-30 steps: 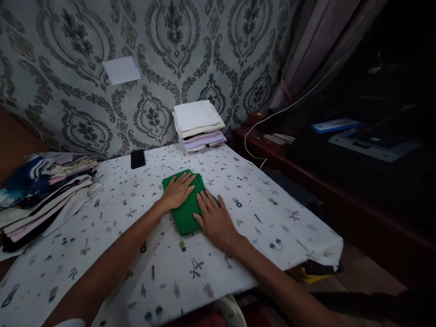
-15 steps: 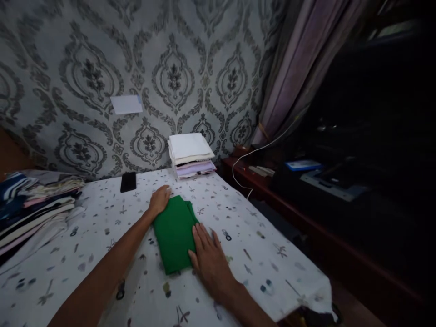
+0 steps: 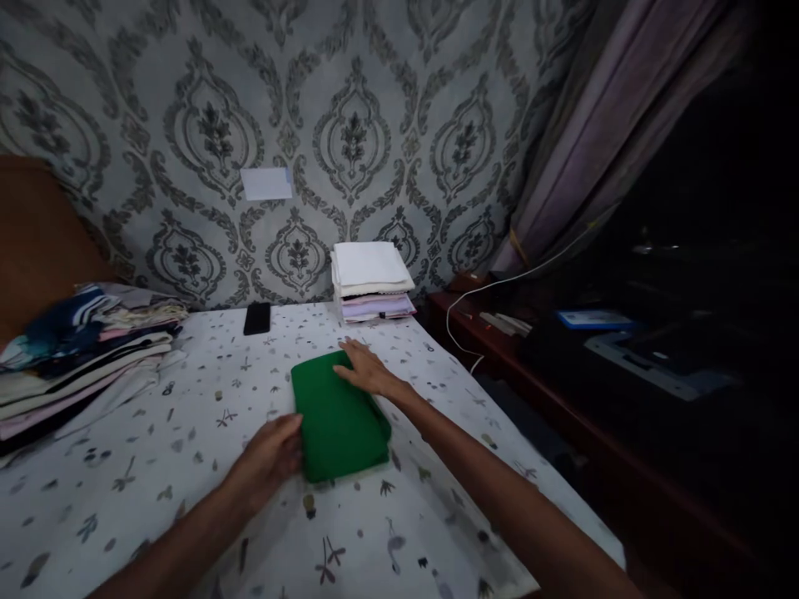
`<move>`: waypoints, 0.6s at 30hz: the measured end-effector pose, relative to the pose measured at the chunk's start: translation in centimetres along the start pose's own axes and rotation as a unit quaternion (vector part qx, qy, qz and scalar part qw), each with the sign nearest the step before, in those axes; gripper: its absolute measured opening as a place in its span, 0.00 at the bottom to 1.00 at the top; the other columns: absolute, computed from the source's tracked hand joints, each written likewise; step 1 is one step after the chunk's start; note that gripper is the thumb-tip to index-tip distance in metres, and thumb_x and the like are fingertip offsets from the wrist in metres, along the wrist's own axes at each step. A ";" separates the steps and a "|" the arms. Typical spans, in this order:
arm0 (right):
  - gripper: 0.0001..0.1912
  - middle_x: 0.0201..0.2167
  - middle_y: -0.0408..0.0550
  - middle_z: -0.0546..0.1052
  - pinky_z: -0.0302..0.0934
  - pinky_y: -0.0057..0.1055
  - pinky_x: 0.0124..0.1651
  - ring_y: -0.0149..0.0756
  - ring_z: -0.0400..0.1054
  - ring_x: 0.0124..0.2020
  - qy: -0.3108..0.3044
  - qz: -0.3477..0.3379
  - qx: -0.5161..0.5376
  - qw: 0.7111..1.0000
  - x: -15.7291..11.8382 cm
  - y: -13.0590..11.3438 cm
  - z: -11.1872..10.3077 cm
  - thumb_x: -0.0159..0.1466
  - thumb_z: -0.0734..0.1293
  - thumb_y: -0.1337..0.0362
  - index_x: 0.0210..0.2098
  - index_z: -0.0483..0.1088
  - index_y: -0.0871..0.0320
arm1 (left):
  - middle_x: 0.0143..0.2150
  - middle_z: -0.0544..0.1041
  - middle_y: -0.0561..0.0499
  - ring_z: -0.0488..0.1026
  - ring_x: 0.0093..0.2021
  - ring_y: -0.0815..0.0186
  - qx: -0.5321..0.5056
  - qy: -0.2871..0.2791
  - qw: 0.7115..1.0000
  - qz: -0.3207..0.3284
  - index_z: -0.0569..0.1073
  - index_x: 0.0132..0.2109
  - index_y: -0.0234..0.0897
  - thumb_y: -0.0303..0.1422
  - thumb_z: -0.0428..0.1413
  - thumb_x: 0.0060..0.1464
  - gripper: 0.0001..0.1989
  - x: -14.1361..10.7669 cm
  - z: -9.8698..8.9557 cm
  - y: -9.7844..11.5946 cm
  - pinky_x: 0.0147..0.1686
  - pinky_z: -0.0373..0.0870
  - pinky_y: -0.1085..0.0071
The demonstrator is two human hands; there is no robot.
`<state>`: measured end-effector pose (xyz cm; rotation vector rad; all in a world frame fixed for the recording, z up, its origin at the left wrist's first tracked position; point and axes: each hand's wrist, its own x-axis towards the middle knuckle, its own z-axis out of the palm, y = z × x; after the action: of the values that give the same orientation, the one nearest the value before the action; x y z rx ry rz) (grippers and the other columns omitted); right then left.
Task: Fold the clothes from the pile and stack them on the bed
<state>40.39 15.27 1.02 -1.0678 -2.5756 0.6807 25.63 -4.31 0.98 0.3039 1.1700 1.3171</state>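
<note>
A folded green cloth [image 3: 337,424] lies on the white patterned sheet [image 3: 212,491], its layered edge showing at the lower right. My left hand [image 3: 271,453] is at the cloth's lower left side, fingers curled and closed on that edge; some fingertips are hidden. At the upper right corner of the cloth, my right hand [image 3: 365,366] rests with fingers stretched out and thumb apart, lying over the top.
Beyond the cloth stands a neat stack of folded fabrics [image 3: 371,279], white on top. A black phone [image 3: 257,318] lies near the wall. Piled clothes [image 3: 93,358] sit at the left. To the right are a dark red ledge [image 3: 518,399] and a white cable [image 3: 450,329].
My left hand has moved from the cloth's far left corner down to its near left side. My right hand has gone from the right edge up to the far corner. The cloth has turned slightly.
</note>
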 end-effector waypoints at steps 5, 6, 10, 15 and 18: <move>0.36 0.57 0.61 0.74 0.63 0.43 0.59 0.55 0.68 0.59 -0.087 0.024 0.023 0.996 6.5 -0.1 -0.5 0.46 0.78 0.57 0.53 0.74 0.64 | 0.49 0.81 0.40 0.80 0.46 0.49 0.004 0.002 0.997 -0.080 0.67 0.56 0.40 0.34 0.70 0.44 0.32 -0.3 2.2 -1.6 0.36 0.80 0.55; 0.33 0.52 0.60 0.78 0.66 0.42 0.55 0.55 0.71 0.54 -0.097 0.031 0.030 0.994 7.0 0.2 -0.5 0.43 0.79 0.57 0.47 0.77 0.63 | 0.49 0.81 0.40 0.80 0.45 0.49 0.007 0.008 0.997 -0.081 0.65 0.57 0.40 0.33 0.70 0.43 0.35 0.0 2.1 -1.8 0.35 0.80 0.55; 0.20 0.32 0.50 0.81 0.69 0.36 0.39 0.48 0.75 0.39 -0.126 0.061 0.082 0.987 6.7 1.5 -1.2 0.39 0.80 0.57 0.30 0.77 0.60 | 0.45 0.82 0.40 0.81 0.43 0.48 0.035 0.023 0.995 -0.093 0.68 0.54 0.39 0.29 0.70 0.38 0.34 0.9 1.0 -1.3 0.37 0.80 0.55; 0.18 0.29 0.45 0.79 0.68 0.31 0.36 0.41 0.75 0.36 -0.116 0.063 0.183 0.974 3.1 3.7 -3.1 0.47 0.76 0.52 0.31 0.74 0.58 | 0.42 0.83 0.41 0.81 0.44 0.45 0.030 0.010 0.998 -0.048 0.73 0.47 0.36 0.29 0.70 0.33 0.30 1.2 -0.6 2.0 0.41 0.79 0.55; 0.23 0.35 0.48 0.80 0.69 0.33 0.40 0.42 0.76 0.40 -0.080 0.057 0.294 0.951 0.6 4.8 -4.1 0.50 0.74 0.49 0.37 0.73 0.58 | 0.42 0.83 0.41 0.81 0.46 0.45 0.028 0.004 1.000 -0.013 0.74 0.46 0.36 0.28 0.70 0.35 0.27 2.3 -0.3 4.1 0.43 0.79 0.56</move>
<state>44.49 19.99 2.06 -0.9818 -2.1988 1.4970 22.59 -1.23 2.80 0.3231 1.2161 1.2656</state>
